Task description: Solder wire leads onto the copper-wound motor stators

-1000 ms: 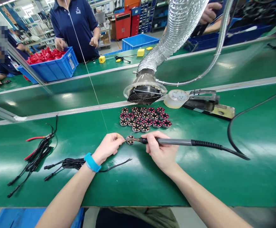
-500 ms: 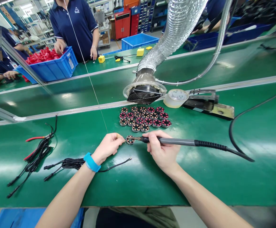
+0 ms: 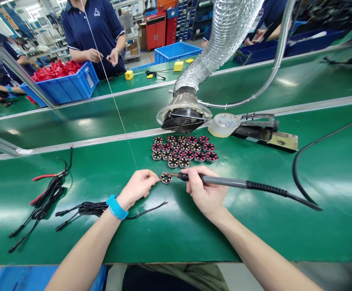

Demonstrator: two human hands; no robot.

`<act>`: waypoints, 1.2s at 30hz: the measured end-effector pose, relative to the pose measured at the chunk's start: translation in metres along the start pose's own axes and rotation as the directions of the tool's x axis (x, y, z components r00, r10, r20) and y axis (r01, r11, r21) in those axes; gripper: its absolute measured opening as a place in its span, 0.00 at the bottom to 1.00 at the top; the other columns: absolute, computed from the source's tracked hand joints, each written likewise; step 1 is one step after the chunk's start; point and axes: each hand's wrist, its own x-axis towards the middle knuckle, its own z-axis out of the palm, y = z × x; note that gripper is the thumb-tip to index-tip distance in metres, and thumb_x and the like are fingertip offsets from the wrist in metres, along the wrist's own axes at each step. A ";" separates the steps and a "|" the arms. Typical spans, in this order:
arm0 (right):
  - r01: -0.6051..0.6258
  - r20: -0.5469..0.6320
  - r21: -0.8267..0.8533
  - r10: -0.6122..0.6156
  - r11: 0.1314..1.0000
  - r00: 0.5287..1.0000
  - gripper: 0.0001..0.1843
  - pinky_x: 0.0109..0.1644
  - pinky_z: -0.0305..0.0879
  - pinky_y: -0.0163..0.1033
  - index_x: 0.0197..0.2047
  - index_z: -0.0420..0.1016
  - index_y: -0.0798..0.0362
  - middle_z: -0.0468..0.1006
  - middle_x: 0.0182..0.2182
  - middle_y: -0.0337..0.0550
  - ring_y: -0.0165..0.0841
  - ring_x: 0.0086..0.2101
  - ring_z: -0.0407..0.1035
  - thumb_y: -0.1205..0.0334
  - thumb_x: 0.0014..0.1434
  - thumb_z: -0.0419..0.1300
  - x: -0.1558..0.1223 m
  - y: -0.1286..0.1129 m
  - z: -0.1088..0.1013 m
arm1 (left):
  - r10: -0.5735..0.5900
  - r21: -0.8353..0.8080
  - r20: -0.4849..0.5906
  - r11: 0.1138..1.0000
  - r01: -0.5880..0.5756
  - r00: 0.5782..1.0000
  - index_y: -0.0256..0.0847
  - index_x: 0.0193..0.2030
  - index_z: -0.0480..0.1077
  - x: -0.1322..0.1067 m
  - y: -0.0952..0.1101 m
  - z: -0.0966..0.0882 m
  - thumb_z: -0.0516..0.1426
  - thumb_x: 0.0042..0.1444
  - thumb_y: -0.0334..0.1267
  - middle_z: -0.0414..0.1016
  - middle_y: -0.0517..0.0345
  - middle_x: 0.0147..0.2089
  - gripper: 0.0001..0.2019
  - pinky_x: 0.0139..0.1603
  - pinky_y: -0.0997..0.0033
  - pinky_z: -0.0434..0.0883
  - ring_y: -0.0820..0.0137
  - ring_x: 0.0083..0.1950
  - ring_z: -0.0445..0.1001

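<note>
My right hand point(image 3: 208, 192) is wrapped around the grey handle of a soldering iron point(image 3: 224, 181). The iron's tip rests at the top of a small round part point(image 3: 165, 179) with a ring of copper-coloured spots. At this part's left edge, my left hand point(image 3: 139, 186) has its thumb and finger pinched together. A thin pale solder wire point(image 3: 120, 117) hangs from above and runs down into that hand; its end at the fingertips is too small to make out. Behind them sit several similar round parts point(image 3: 183, 151), some with red spots, grouped in rows.
A fume hose point(image 3: 206, 56) ends in a fan hood point(image 3: 183, 117) above the parts. Tape point(image 3: 224, 124) and an iron stand point(image 3: 267, 133) lie right of it. Coiled black cables point(image 3: 50, 194) and red-handled pliers point(image 3: 44, 177) are left. Co-workers stand behind a blue bin point(image 3: 73, 87).
My hands hold nearly the same pose; the iron's handle and cord have shifted very slightly. Across the bench, a co-worker's hands have risen from the bin and table to the chest.
</note>
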 end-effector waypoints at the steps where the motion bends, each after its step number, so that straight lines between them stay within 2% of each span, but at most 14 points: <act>1: -0.004 0.003 -0.004 0.004 1.000 1.000 0.16 0.21 0.63 0.34 0.35 0.79 0.52 0.69 0.14 0.33 0.28 0.15 0.66 0.54 0.69 0.57 0.000 0.000 0.000 | 0.001 0.002 0.000 1.000 -0.001 1.000 0.39 0.33 0.68 0.000 0.000 0.000 0.58 0.57 0.40 0.59 0.67 0.23 0.07 0.16 0.78 0.52 0.81 0.17 0.52; 4: -0.008 0.032 -0.035 0.009 0.999 0.999 0.14 0.22 0.66 0.34 0.37 0.80 0.52 0.73 0.17 0.35 0.29 0.17 0.69 0.54 0.69 0.57 0.001 -0.001 0.001 | 0.010 0.008 -0.002 1.000 -0.010 1.000 0.39 0.33 0.68 0.000 0.000 0.000 0.57 0.58 0.40 0.58 0.68 0.23 0.07 0.16 0.78 0.52 0.81 0.17 0.52; 7: 0.016 0.092 -0.039 -0.012 0.999 0.996 0.11 0.26 0.70 0.34 0.44 0.80 0.51 0.80 0.27 0.38 0.27 0.20 0.71 0.57 0.69 0.58 0.003 -0.004 0.004 | 0.011 -0.003 0.000 1.000 -0.011 1.000 0.39 0.33 0.68 0.000 -0.001 0.000 0.57 0.58 0.40 0.58 0.68 0.23 0.07 0.16 0.78 0.53 0.81 0.17 0.52; 10: 0.091 0.169 -0.028 -0.085 0.995 0.982 0.11 0.33 0.74 0.37 0.52 0.78 0.49 0.81 0.35 0.40 0.27 0.24 0.72 0.61 0.69 0.58 0.005 -0.005 0.008 | 0.018 -0.010 0.006 1.000 -0.018 1.000 0.39 0.34 0.68 -0.001 0.000 0.000 0.57 0.57 0.40 0.59 0.67 0.24 0.07 0.16 0.78 0.53 0.81 0.17 0.53; 15: 0.224 0.276 -0.015 -0.211 0.975 0.938 0.19 0.47 0.75 0.41 0.60 0.73 0.45 0.77 0.42 0.43 0.33 0.39 0.75 0.68 0.68 0.58 0.006 0.003 0.013 | 0.030 0.005 0.002 1.000 -0.030 1.000 0.38 0.34 0.69 -0.001 0.001 0.001 0.57 0.56 0.40 0.60 0.67 0.24 0.07 0.17 0.78 0.53 0.81 0.18 0.54; 19: 0.240 0.356 0.003 -0.225 0.971 0.907 0.28 0.52 0.75 0.43 0.66 0.66 0.42 0.74 0.46 0.45 0.34 0.43 0.75 0.71 0.67 0.58 0.004 0.011 0.018 | 0.033 -0.028 0.009 0.999 -0.033 0.999 0.38 0.35 0.68 -0.002 0.001 0.000 0.57 0.56 0.42 0.58 0.68 0.25 0.09 0.17 0.78 0.50 0.81 0.18 0.51; 24: 0.271 0.406 0.020 -0.255 0.962 0.878 0.28 0.51 0.75 0.42 0.67 0.64 0.42 0.70 0.47 0.45 0.33 0.42 0.75 0.72 0.67 0.56 0.003 0.014 0.025 | 0.050 -0.053 0.021 0.997 -0.049 0.999 0.39 0.35 0.66 -0.003 -0.001 -0.001 0.57 0.58 0.45 0.55 0.69 0.25 0.11 0.18 0.78 0.49 0.82 0.19 0.50; 28: 0.319 0.401 -0.002 -0.291 0.948 0.869 0.26 0.51 0.74 0.40 0.66 0.66 0.42 0.70 0.45 0.44 0.33 0.42 0.73 0.72 0.68 0.54 0.002 0.016 0.029 | 0.095 -0.049 0.022 0.994 -0.094 0.995 0.38 0.36 0.68 -0.003 -0.002 -0.003 0.58 0.58 0.47 0.59 0.67 0.27 0.13 0.19 0.78 0.51 0.82 0.19 0.52; 36: 0.323 0.389 -0.030 -0.286 0.946 0.876 0.26 0.48 0.73 0.39 0.64 0.67 0.43 0.70 0.45 0.44 0.33 0.42 0.72 0.73 0.67 0.54 -0.003 0.021 0.029 | 0.222 0.195 0.079 0.953 -0.233 0.972 0.36 0.38 0.72 -0.002 -0.006 -0.010 0.56 0.62 0.47 0.71 0.62 0.28 0.14 0.22 0.77 0.60 0.78 0.19 0.66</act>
